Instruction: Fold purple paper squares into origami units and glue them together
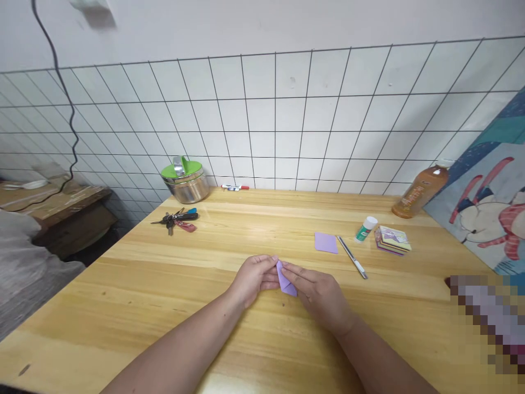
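Note:
A small folded piece of purple paper (287, 285) is held between both hands, low over the wooden table. My left hand (256, 276) pinches its upper left edge, thumb on top and fingers behind. The fingers of my right hand (320, 293) press on its right side, with the thumb hidden underneath. A diagonal crease shows on the paper's lower part. Just beyond my right hand lies a flat purple paper square (326, 243). Beside that square rests a grey and white utility knife (353, 258).
A glue stick (366, 229) and a stack of coloured paper (392, 240) sit to the right, before a tea bottle (422, 190). Keys (178, 219), a green-lidded steel pot (186, 181) and a marker (235, 187) are at the back left. A pixelated patch (490, 323) covers the right edge.

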